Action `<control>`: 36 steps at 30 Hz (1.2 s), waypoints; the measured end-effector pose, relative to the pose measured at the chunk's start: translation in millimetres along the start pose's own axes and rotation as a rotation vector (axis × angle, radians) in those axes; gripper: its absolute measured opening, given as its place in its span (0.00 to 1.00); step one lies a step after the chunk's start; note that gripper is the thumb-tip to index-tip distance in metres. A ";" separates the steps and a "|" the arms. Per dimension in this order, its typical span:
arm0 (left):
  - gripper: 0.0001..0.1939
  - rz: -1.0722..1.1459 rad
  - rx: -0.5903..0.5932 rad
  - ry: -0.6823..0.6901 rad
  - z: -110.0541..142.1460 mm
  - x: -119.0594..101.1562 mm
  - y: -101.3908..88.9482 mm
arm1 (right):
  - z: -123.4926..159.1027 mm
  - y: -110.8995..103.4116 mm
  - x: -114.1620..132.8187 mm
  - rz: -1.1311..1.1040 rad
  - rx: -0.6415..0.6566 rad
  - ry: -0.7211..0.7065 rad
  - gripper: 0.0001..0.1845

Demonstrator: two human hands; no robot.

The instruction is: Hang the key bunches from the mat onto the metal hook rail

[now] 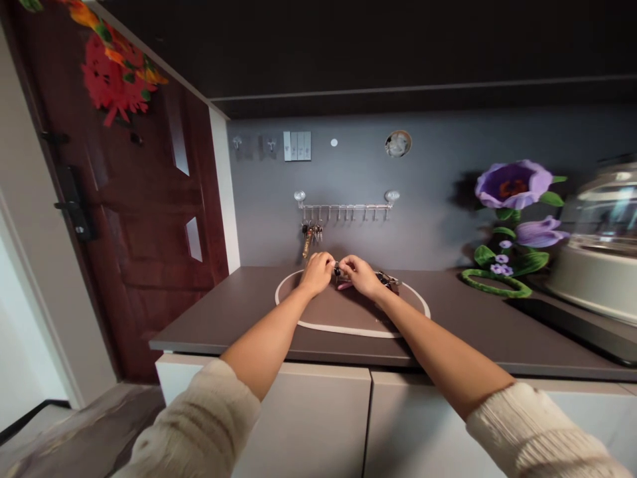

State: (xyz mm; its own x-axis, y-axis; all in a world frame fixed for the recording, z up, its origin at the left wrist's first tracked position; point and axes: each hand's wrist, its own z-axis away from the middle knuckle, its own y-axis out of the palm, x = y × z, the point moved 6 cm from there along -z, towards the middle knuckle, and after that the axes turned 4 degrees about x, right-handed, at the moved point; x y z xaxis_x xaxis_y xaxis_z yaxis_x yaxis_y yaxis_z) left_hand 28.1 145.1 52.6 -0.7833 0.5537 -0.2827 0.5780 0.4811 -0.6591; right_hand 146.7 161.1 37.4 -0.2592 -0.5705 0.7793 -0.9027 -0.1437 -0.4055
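- Dark metal shows in a small item point(337, 269) held between the fingers of the left hand point(317, 271) and the right hand point(361, 274); the fingertips of both appear to be brought together on it, though its exact shape is too small to be told.
- If one pinch were loosened while the other was pulling, the item could be sprung loose and lost from sight.
- Just below the fingers, a pink piece point(344, 286) is seen; whether it is joined to the item cannot be told, and if so it could be dragged along or snagged.
- To the right of the fingers, a dark, metallic cluster point(389, 282) is partly covered by the right wrist and could be pushed aside by a sideways sweep.
- Beneath the fingers, an oval mat point(338, 312) is spread; a dropped part would probably be caught there, but against brown it might be overlooked.
- Beyond the fingers, little depth is left before the wall point(428, 212); above and slightly left, hanging keys point(311, 232) on a hook rail point(348, 207) could be knocked by a quick lift.
- Nearer than the fingers, the worktop point(209, 315) is ended by its front edge, over which a rolling part could be lost.
- Sideways room is offered left of the fingers, and more widely right, before the purple flowers point(515, 189) are reached.
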 end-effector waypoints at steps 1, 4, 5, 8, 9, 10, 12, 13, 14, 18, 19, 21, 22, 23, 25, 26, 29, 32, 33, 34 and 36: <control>0.09 -0.004 -0.010 0.003 0.4 -0.4 -0.8 | 0.3 0.4 0.7 -0.017 -0.003 0.009 0.10; 0.08 -0.011 -0.044 -0.002 1.2 0.4 -3.7 | 0.2 -1.0 3.8 -0.017 -0.042 0.022 0.09; 0.08 -0.014 -0.058 -0.013 1.5 1.5 -4.9 | -0.5 -2.5 5.7 0.011 -0.064 0.013 0.08; 0.08 -0.036 -0.083 -0.071 2.3 6.3 -7.7 | -5.7 -9.5 13.1 0.124 -0.139 -0.042 0.06; 0.08 -0.045 -0.083 -0.095 2.6 8.1 -8.1 | -8.9 -11.9 15.4 0.154 -0.160 -0.061 0.06; 0.09 -0.054 -0.081 -0.120 3.0 9.8 -8.3 | -13.0 -14.3 17.1 0.177 -0.178 -0.075 0.06; 0.09 -0.067 -0.071 -0.164 3.8 12.6 -8.1 | -23.6 -18.6 19.4 0.199 -0.207 -0.091 0.06; 0.10 -0.072 -0.065 -0.181 4.3 13.6 -7.7 | -29.7 -20.5 20.0 0.198 -0.221 -0.093 0.06; 0.10 -0.076 -0.058 -0.193 4.7 14.4 -7.2 | -36.3 -22.2 20.4 0.187 -0.235 -0.091 0.06; 0.10 -0.095 -0.037 -0.206 5.7 15.6 -4.3 | -62.1 -27.4 22.0 0.125 -0.315 -0.041 0.05; 0.10 -0.099 -0.034 -0.207 5.8 15.9 -3.7 | -67.9 -27.8 22.9 0.106 -0.332 -0.022 0.05; 0.10 -0.103 -0.031 -0.207 5.6 16.6 -2.7 | -78.2 -28.9 26.2 0.064 -0.380 0.002 0.06; 0.10 -0.104 -0.030 -0.209 5.4 17.0 -2.3 | -83.1 -28.7 28.1 0.052 -0.396 0.014 0.06; 0.10 -0.103 -0.028 -0.209 5.1 17.4 -1.9 | -88.0 -28.2 30.0 0.044 -0.406 0.023 0.06; 0.11 -0.104 -0.027 -0.210 4.7 18.0 -1.3 | -97.1 -27.3 33.4 0.039 -0.432 0.038 0.06; 0.11 -0.105 -0.026 -0.213 4.5 18.4 -1.0 | -101.5 -26.8 34.5 0.038 -0.445 0.047 0.07; 0.11 -0.112 -0.026 -0.227 4.4 19.8 -0.4 | -113.9 -26.2 35.1 0.059 -0.488 0.085 0.09; 0.11 -0.115 -0.020 -0.234 4.3 20.4 0.2 | -124.0 -27.3 34.3 0.124 -0.534 0.111 0.10; 0.11 -0.115 -0.018 -0.233 4.3 20.4 0.3 | -126.6 -27.9 34.1 0.151 -0.547 0.114 0.11; 0.11 -0.115 -0.016 -0.233 4.2 20.3 0.3 | -128.7 -28.4 33.8 0.179 -0.559 0.115 0.11; 0.11 -0.115 -0.013 -0.236 4.0 20.2 0.4 | -132.2 -28.3 34.1 0.255 -0.558 0.096 0.12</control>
State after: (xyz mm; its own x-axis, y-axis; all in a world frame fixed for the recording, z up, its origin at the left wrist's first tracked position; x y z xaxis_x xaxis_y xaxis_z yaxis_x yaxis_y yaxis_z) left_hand 11.5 153.8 43.8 -0.8749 0.3218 -0.3618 0.4836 0.5416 -0.6876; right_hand 118.1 252.6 138.6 -0.4966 -0.4523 0.7408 -0.8451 0.4466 -0.2938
